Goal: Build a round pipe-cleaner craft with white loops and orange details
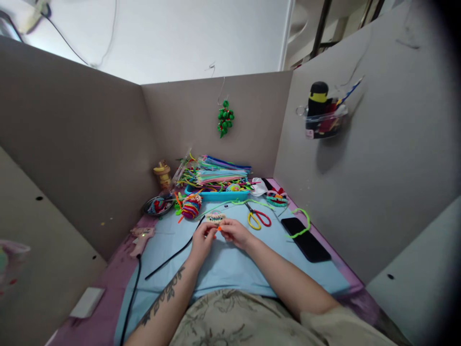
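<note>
Above the blue cloth, my left hand and my right hand meet, fingers pinched. Between their fingertips shows a small orange piece, perhaps a bit of pipe cleaner; its shape is mostly hidden by the fingers. Both hands appear closed on it. Just beyond the fingertips lies a cream fuzzy piece with small dark marks. A long black strip, like a pipe cleaner, stretches beside my left hand. Scissors with one yellow and one red handle rest beyond my right hand.
A blue tray heaped with pipe cleaners stands at the back. Left are a striped ball, a bowl and a pink glue gun with its cord. A phone lies right. Grey panels enclose the table.
</note>
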`<act>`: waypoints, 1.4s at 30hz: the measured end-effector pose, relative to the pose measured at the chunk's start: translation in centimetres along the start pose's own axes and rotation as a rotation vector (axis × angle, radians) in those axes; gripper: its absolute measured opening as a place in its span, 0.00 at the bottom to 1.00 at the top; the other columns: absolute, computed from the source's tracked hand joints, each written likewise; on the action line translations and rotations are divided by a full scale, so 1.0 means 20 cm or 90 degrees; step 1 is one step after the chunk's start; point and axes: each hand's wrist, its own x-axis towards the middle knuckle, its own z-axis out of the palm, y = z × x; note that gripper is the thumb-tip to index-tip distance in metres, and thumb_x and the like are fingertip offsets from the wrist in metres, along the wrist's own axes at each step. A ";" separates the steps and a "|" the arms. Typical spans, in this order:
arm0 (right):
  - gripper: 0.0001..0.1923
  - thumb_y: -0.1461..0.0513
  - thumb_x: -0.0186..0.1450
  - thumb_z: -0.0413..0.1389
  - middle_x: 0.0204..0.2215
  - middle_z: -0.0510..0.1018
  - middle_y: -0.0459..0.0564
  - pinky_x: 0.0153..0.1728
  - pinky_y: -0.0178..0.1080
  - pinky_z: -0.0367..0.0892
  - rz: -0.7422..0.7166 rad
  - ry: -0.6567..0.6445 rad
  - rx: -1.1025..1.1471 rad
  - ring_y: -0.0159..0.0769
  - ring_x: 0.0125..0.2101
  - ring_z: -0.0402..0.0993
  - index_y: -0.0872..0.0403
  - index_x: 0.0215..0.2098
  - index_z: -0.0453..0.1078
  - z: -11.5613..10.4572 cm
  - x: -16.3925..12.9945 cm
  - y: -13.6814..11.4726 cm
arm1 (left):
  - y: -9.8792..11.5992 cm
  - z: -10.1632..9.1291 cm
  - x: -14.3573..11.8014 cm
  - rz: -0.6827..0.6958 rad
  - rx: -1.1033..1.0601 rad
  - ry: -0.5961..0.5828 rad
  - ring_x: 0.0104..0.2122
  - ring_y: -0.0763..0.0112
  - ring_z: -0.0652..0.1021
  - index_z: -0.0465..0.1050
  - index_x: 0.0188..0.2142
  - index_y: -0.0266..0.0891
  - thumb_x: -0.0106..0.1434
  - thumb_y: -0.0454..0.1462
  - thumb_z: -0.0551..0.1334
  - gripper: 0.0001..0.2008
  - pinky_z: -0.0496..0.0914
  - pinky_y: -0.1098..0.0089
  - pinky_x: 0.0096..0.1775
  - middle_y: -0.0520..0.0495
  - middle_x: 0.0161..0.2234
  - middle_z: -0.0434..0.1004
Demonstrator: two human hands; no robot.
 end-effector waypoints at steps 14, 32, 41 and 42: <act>0.19 0.52 0.53 0.61 0.18 0.62 0.38 0.12 0.25 0.40 0.120 -0.084 0.065 0.20 0.13 0.54 0.53 0.35 0.60 0.03 -0.01 0.05 | 0.03 -0.01 0.00 0.106 0.040 -0.025 0.36 0.67 0.73 0.76 0.33 0.40 0.59 0.38 0.57 0.09 0.66 0.66 0.40 0.45 0.33 0.74; 0.09 0.57 0.58 0.55 0.23 0.68 0.43 0.27 0.32 0.58 -0.249 0.090 -0.312 0.28 0.25 0.62 0.56 0.27 0.67 0.01 0.00 0.00 | 0.02 -0.01 -0.01 0.094 0.103 -0.018 0.28 0.72 0.69 0.71 0.27 0.37 0.60 0.41 0.55 0.12 0.64 0.72 0.31 0.49 0.27 0.70; 0.06 0.66 0.59 0.48 0.23 0.67 0.44 0.30 0.32 0.56 -0.350 0.160 -0.617 0.30 0.28 0.63 0.55 0.26 0.64 -0.04 0.00 -0.01 | 0.00 0.01 -0.01 0.107 0.152 -0.063 0.27 0.72 0.70 0.73 0.32 0.37 0.58 0.39 0.57 0.09 0.64 0.72 0.29 0.47 0.29 0.71; 0.06 0.67 0.59 0.48 0.23 0.67 0.44 0.30 0.32 0.56 -0.348 0.161 -0.634 0.31 0.28 0.63 0.55 0.25 0.64 -0.05 0.01 0.00 | 0.00 0.00 -0.01 0.106 0.163 -0.052 0.27 0.72 0.70 0.73 0.31 0.37 0.58 0.39 0.57 0.08 0.64 0.72 0.30 0.48 0.28 0.71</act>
